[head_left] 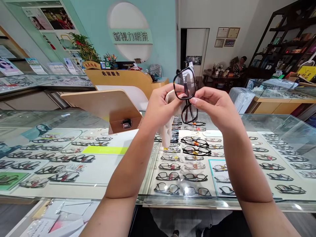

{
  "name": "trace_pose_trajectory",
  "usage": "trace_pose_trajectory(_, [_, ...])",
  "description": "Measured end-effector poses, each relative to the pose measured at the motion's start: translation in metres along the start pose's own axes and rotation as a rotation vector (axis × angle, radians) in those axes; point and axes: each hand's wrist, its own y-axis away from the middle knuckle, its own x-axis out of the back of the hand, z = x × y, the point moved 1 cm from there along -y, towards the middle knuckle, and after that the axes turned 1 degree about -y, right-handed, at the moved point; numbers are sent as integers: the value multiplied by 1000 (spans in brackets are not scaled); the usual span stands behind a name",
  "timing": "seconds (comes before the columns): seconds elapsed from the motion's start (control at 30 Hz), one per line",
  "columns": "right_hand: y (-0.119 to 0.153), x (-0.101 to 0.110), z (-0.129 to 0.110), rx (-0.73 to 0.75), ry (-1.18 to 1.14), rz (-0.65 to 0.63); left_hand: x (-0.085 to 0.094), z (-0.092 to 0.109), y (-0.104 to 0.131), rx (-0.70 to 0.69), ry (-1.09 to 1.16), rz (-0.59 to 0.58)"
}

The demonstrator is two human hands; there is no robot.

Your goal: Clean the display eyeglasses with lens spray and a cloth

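A pair of dark tortoiseshell eyeglasses [188, 85] is held up on its side above the glass counter, one lens above the other. My left hand [161, 104] is closed around the frame's left side, with a pale cleaning cloth [167, 133] bunched in it and hanging below the fingers. From the other side, my right hand [214, 102] pinches the frame near the bridge with thumb and index finger. The temples are partly hidden behind the lenses and fingers.
Beneath my forearms, a glass display counter [145, 194] holds many rows of eyeglasses. A wooden-backed tilted mirror or stand [98, 102] rises at left. Farther back are a cashier desk [123, 79], a stack of plastic-wrapped trays [240, 98] and a seated person [239, 67].
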Motion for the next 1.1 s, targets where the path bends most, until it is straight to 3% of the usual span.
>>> trace_pose_trajectory(0.17, [3,-4,-6,-75,-56,-15,4,-2,0,-187,-257,222])
trace_pose_trajectory(0.3, [8,1,-11,-150,-16,-117,15,-9,-3,-347,-425,404])
trace_pose_trajectory(0.47, [9,10,-12,-179,-29,-185,22,-16,-6,-342,-538,443])
trace_pose_trajectory(0.63, [6,18,-10,-109,-99,-105,19,-4,-1,-353,-539,536])
trace_pose_trajectory(0.7, [6,20,-10,-92,-132,-63,16,3,1,-385,-487,431])
trace_pose_trajectory(0.87, [6,21,-12,-87,-229,-10,6,9,4,-448,-396,-51])
trace_pose_trajectory(0.93, [6,20,-13,-86,-252,-11,2,8,4,-460,-414,-113])
trace_pose_trajectory(1.1, [3,19,-10,-71,-308,12,-5,4,6,-480,-530,-81])
